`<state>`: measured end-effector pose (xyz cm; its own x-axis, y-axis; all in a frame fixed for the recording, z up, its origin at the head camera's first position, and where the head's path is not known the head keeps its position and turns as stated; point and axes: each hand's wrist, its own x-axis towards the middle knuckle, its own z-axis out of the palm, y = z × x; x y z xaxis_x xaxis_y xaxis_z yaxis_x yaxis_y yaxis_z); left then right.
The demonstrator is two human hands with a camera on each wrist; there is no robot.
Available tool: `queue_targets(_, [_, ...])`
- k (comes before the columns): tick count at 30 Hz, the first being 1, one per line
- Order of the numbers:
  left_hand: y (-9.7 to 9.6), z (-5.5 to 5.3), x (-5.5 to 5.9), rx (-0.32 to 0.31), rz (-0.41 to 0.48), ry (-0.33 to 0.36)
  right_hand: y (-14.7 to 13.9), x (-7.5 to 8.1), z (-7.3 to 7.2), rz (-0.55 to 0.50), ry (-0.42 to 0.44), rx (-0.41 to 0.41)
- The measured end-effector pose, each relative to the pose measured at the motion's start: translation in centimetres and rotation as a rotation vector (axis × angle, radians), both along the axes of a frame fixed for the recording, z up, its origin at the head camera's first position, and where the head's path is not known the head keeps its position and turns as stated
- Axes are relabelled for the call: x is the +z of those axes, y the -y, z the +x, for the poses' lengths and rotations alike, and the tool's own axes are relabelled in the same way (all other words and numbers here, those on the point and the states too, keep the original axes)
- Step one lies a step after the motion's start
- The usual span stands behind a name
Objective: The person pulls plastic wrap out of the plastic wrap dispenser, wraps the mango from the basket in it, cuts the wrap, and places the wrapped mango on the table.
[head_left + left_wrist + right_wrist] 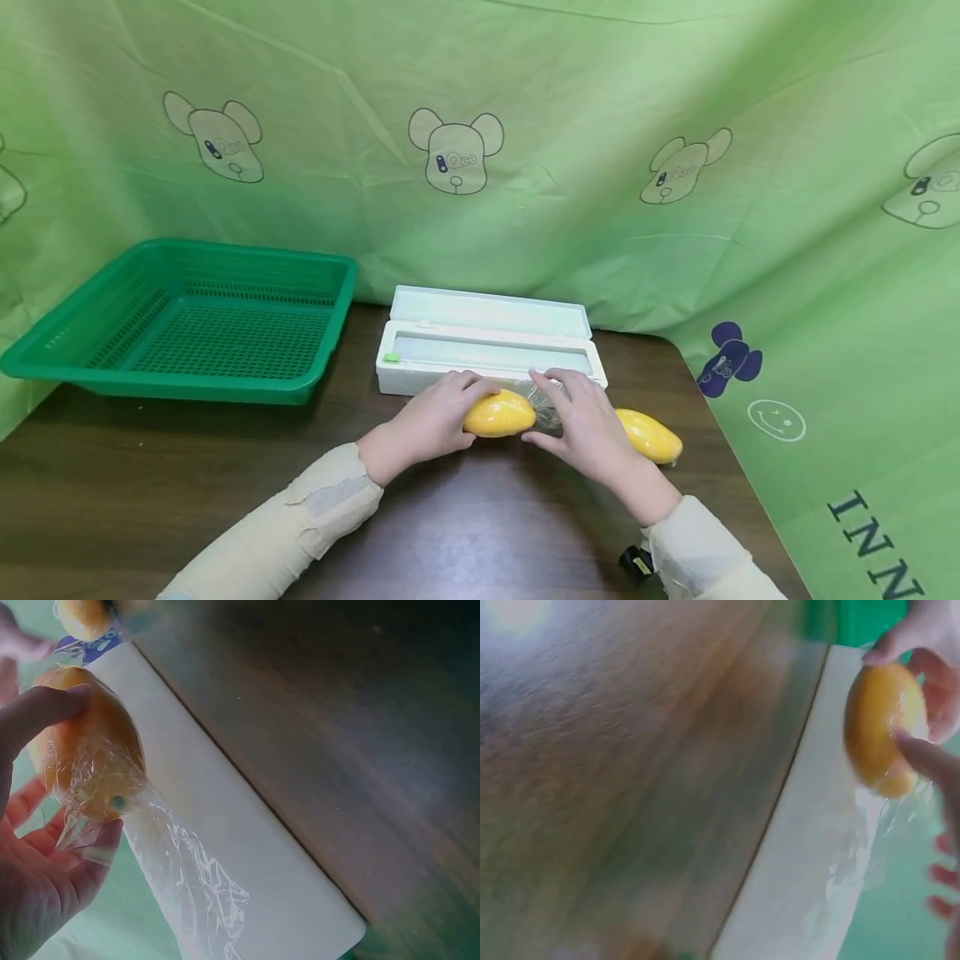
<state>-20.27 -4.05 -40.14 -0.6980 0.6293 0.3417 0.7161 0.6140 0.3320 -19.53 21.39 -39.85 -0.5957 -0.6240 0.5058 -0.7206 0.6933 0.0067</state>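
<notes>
A yellow mango (500,414) sits in my left hand (442,414), whose thumb and fingers grip its left end in front of the white box. Clear cling film (210,892) clings to this mango and trails off it, crumpled, in the left wrist view. To the right is my right hand (588,429), its thumb and fingers spread apart beside the film. In the right wrist view its thumb overlaps the mango (881,724); whether it touches cannot be told. Just past the right hand, a second mango (651,437) with a shiny surface lies on the table, partly hidden.
Behind the hands stands a long white cling film dispenser (405,382), its lid (491,312) raised and a green slider (392,357) at its left. A green plastic basket (202,385) occupies the table's left. Near the right sleeve lies a small black object (637,564). Green cloth (525,225) hangs behind.
</notes>
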Motion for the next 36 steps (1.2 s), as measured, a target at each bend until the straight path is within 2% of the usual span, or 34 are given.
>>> queue_targets(2, [0.0,0.0,0.1,0.001,-0.001,0.009,0.6,0.4,0.2,-0.030,-0.058,0.078])
queue_targets(5, [-0.1,0.1,0.3,0.011,-0.001,0.034,1.6,0.2,0.4,-0.020,-0.065,0.168])
queue_targets(7, [-0.1,0.0,0.4,0.015,-0.004,0.053,2.1,-0.2,0.5,-0.004,-0.037,0.149])
queue_targets(10, [-0.1,-0.1,0.6,0.015,-0.003,0.073,2.6,-0.9,0.2,0.004,-0.001,0.072])
queue_targets(14, [0.0,-0.3,0.9,0.015,0.010,0.093,3.2,-1.7,-0.3,0.006,-0.014,0.024])
queue_targets(17, [0.1,-0.3,1.1,0.026,0.011,0.110,3.4,-1.5,-0.6,0.008,-0.024,0.013])
queue_targets(19, [0.1,-0.1,1.3,0.042,-0.006,0.089,3.4,-1.2,-0.7,0.005,-0.014,0.005])
queue_targets(22, [0.1,0.0,1.4,0.063,-0.028,0.023,3.5,-0.8,-0.9,0.028,-0.022,-0.012])
queue_targets(24, [0.2,0.1,1.4,0.062,-0.030,-0.033,3.5,-0.7,-1.0,0.049,-0.056,-0.039])
queue_targets(27, [0.4,-0.2,1.0,0.038,-0.008,-0.075,3.4,-0.7,-1.0,0.073,-0.118,-0.063])
queue_targets(30, [0.7,-0.5,0.8,0.024,0.019,-0.080,3.3,-0.6,-0.9,0.063,-0.130,-0.051])
queue_targets(36, [1.3,-1.4,0.7,0.014,0.042,-0.029,3.2,-0.3,-0.9,0.020,-0.041,-0.012])
